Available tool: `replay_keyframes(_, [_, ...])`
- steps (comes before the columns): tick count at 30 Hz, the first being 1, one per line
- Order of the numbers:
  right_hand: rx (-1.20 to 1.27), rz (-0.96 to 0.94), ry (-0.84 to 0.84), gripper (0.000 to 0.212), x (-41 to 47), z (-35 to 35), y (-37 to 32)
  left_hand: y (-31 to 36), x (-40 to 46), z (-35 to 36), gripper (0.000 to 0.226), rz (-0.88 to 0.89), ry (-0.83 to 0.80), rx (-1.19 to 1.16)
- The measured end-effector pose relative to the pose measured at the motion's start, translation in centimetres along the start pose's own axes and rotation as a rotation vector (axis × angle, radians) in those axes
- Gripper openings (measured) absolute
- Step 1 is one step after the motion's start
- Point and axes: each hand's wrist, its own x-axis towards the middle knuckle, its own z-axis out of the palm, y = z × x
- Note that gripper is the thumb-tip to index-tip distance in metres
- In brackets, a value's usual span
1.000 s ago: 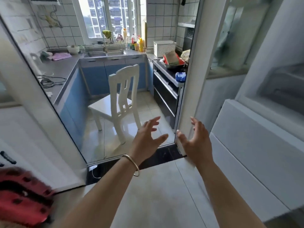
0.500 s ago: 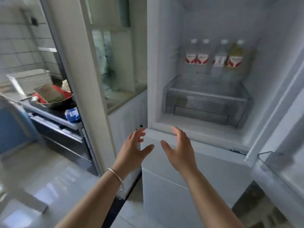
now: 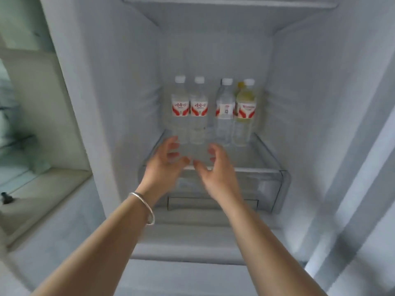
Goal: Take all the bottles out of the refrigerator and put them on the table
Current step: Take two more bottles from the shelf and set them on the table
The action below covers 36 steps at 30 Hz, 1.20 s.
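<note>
Clear plastic is what the hands must close on: in the head view, bottles stand upright in a row at the back of a glass shelf [image 3: 252, 155] inside the open refrigerator [image 3: 132, 82]. From the left there are two water bottles with red-and-white labels, the first [image 3: 180, 110] touching the second [image 3: 199, 111], then after a small gap a third clear bottle [image 3: 224, 112] and, just beside it, a yellowish bottle [image 3: 245, 113]. A yellow cap peeks out behind that one, so a further bottle may be hidden there.

The step in hand looks like the reach for the first pick. It would go best if each hand wraps one bottle around the labelled middle rather than the cap, lifts straight up a little before drawing it forward, and starts with the left pair so neighbours are not knocked over.

The left hand [image 3: 165, 165], a bangle [image 3: 142, 208] on its wrist, and the right hand [image 3: 215, 167] are stretched forward side by side over the shelf's front edge. Both are empty, fingers spread and curled, palms turned toward each other, short of the bottles and touching none.
</note>
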Motion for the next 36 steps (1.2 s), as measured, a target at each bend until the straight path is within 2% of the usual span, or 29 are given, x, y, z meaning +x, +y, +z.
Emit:
replay_keyframes(4, [0.098, 0.034, -0.014, 0.059, 8.4, 1.5, 1.4, -0.7, 7.9, 1.6, 0.052, -0.026, 0.050, -0.064])
replay_keyframes(7, [0.132, 0.048, 0.009, 0.061, 13.5, 2.9, 2.2, -2.1, 12.9, 2.4, 0.054, -0.024, 0.107, 0.001])
replay_keyframes(11, [0.127, -0.031, 0.091, 0.065, 18.0, 5.5, 2.8, -3.4, 17.5, 3.8, 0.055, 0.037, 0.203, 0.046])
replay_keyframes(14, [0.119, -0.077, 0.183, 0.071, 20.2, 7.0, 2.7, -3.6, 19.4, 4.7, 0.045, 0.072, 0.271, -0.008])
replay_keyframes(18, [0.146, -0.063, 0.250, 0.073, 22.0, 8.2, 3.2, -4.2, 20.8, 5.7, 0.035, 0.061, 0.288, -0.113])
replay_keyframes(21, [0.257, 0.046, 0.232, 0.065, 23.0, 8.9, 4.0, -5.1, 21.6, 5.7, 0.042, 0.005, 0.231, -0.177])
replay_keyframes(23, [0.323, 0.132, 0.195, 0.067, 23.5, 8.9, 4.8, -6.4, 22.3, 5.6, 0.036, -0.067, 0.171, -0.200])
replay_keyframes(24, [0.354, 0.159, 0.167, 0.065, 23.8, 8.9, 5.2, -6.9, 22.7, 5.5, 0.037, -0.101, 0.145, -0.192])
replay_keyframes(26, [0.397, 0.189, 0.117, 0.057, 24.4, 8.8, 5.5, -7.4, 23.4, 5.4, 0.059, -0.125, 0.120, -0.174])
replay_keyframes(28, [0.394, 0.227, 0.116, 0.065, 24.7, 8.9, 5.4, -7.4, 23.7, 5.3, 0.054, -0.132, 0.118, -0.181])
replay_keyframes(30, [0.413, 0.232, 0.137, 0.067, 24.5, 8.9, 5.2, -7.1, 23.4, 5.1, 0.043, -0.136, 0.103, -0.200])
replay_keyframes(33, [0.475, 0.183, 0.135, 0.052, 23.3, 8.3, 4.7, -6.8, 22.5, 4.6, 0.054, -0.147, 0.114, -0.257])
replay_keyframes(36, [0.528, 0.174, 0.101, 0.057, 21.4, 7.2, 3.6, -6.0, 20.8, 3.8, 0.055, -0.136, 0.152, -0.272])
